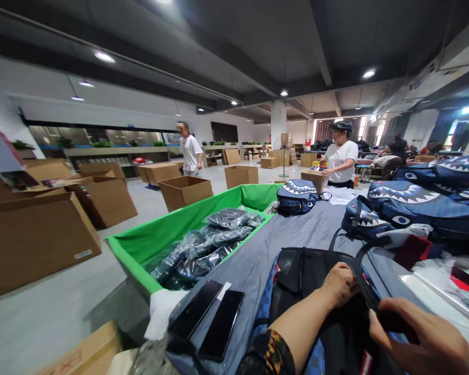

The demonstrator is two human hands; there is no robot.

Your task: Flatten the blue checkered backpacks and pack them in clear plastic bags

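A blue checkered backpack (293, 297) lies on the grey-covered table with its black padded back panel facing up. My left hand (339, 284) is closed at the upper right part of that panel; what its fingers pinch is hidden. A black strap (362, 265) curves up beside it and runs down to my right hand (426, 333), whose thumb and fingers are wrapped round it. Two black phones (222, 324) lie on the table left of the backpack.
A green-lined bin (136, 250) with plastic-wrapped bags (214, 234) adjoins the table's left edge. Shark-face backpacks (410, 203) are piled at right, another (297, 197) ahead. Cardboard boxes (185, 191) stand on the floor. One person (341, 156) works at the table's far end; another (189, 151) stands beyond the bin.
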